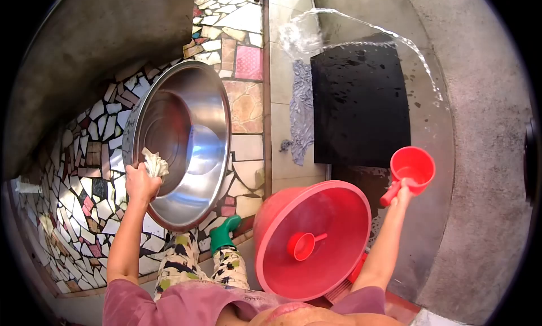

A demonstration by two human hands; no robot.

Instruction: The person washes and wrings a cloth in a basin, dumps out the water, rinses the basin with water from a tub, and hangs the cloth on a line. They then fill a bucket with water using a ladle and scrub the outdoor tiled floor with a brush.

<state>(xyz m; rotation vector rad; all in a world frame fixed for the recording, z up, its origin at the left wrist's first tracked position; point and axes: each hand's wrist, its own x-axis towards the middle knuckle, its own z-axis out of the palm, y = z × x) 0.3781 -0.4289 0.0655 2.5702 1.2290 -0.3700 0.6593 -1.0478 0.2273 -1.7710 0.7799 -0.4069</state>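
My left hand (142, 182) is closed on a crumpled off-white cloth (155, 163) at the near left rim of a large metal basin (213, 120). The basin is tilted, its shiny inside facing up. Whether the fingers also grip the rim, I cannot tell. On the right, my right hand (402, 194) grips the handle of a red plastic dipper (415, 159). A stream of water (389, 32) arcs through the air beyond the dipper. Below it lie a black mat (361, 100) and a wrinkled grey cloth (301, 108).
A big red tub (268, 224) stands close in front of me, with a second red dipper (304, 247) inside. Broken-tile mosaic floor (247, 114) runs along the left. My green boot (224, 233) is between basin and tub. A concrete wall (485, 100) curves along the right.
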